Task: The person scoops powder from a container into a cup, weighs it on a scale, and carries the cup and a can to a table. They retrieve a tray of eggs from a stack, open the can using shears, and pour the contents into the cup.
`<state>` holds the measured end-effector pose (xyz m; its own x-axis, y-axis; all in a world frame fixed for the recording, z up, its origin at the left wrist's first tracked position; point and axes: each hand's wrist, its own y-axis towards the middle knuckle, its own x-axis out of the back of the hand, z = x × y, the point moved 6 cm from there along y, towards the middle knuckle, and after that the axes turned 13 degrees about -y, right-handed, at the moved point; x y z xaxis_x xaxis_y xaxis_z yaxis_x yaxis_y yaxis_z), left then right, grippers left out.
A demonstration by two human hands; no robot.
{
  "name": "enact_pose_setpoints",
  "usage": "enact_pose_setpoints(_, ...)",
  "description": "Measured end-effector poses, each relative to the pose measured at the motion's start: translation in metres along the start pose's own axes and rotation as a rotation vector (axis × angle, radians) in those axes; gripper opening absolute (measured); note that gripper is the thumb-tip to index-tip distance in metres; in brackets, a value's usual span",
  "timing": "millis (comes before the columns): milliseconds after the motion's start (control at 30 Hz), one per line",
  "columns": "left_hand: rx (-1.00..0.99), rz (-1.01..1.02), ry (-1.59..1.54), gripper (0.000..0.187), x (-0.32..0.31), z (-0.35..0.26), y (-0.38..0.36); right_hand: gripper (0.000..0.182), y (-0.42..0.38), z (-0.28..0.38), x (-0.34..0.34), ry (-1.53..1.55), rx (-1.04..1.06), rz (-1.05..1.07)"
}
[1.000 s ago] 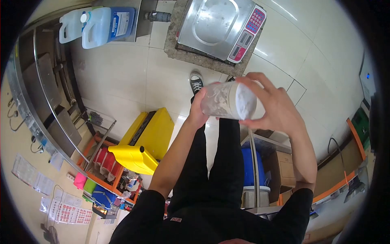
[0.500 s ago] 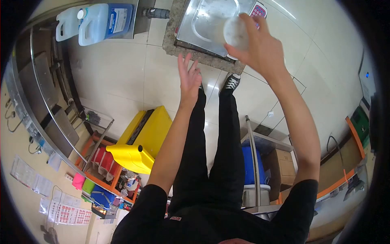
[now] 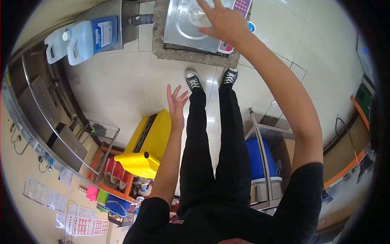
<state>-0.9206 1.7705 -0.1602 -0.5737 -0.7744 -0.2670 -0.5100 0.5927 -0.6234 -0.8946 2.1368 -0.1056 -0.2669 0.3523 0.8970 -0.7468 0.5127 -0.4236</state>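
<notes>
My right hand [image 3: 225,23] reaches over a metal scale plate [image 3: 172,30], fingers spread. Beside its fingers, a round translucent container [image 3: 198,17] rests on the plate, partly covered by the hand. Pink buttons on the scale's keypad [image 3: 242,5] show right of the hand. Below the plate is a rough stone-like block [image 3: 195,59]. My left hand [image 3: 176,106] hangs in the air over the floor with fingers apart, holding nothing, above and left of my legs.
Two jugs [image 3: 81,42], one with blue liquid, stand at upper left. A yellow bin [image 3: 156,142] is left of my legs. On the right are a metal rail [image 3: 262,152] and a blue container [image 3: 256,160]. My shoes [image 3: 193,80] are near the block.
My right hand has moved up and left and opened, and the container it held now sits on the plate. My left hand is lower and further left. The view has shifted.
</notes>
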Motion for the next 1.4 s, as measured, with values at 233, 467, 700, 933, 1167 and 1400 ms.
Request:
enact_pose_setpoints(233, 0.066, -0.075, 0.043, 0.074, 0.014, 0.005, 0.0, 0.071, -0.123, -0.116, 0.024, 0.244, -0.395, -0.723)
enact_pose_setpoints(467, 0.13, -0.128, 0.174, 0.06, 0.025, 0.021, -0.01, 0.069, -0.232, -0.174, -0.058, 0.295, -0.729, -0.37)
enact_pose_setpoints(700, 0.089, -0.174, 0.365, 0.052, 0.02, 0.012, 0.014, 0.057, -0.237, -0.178, -0.113, 0.581, -0.795, -0.251)
enact_pose_setpoints(933, -0.038, -0.183, 0.555, 0.051, 0.054, -0.021, 0.178, 0.041, -0.16, -0.15, -0.249, 1.244, -0.797, 0.161)
enact_pose_setpoints(1167, 0.022, -0.168, 0.69, 0.065, 0.033, -0.057, 0.282, 0.048, -0.07, -0.131, -0.275, 1.335, -0.791, -0.011)
enact_pose_setpoints(1400, 0.236, 0.002, 0.612, 0.082, 0.0, -0.038, 0.288, 0.048, -0.04, -0.109, -0.303, 1.321, -0.775, -0.127)
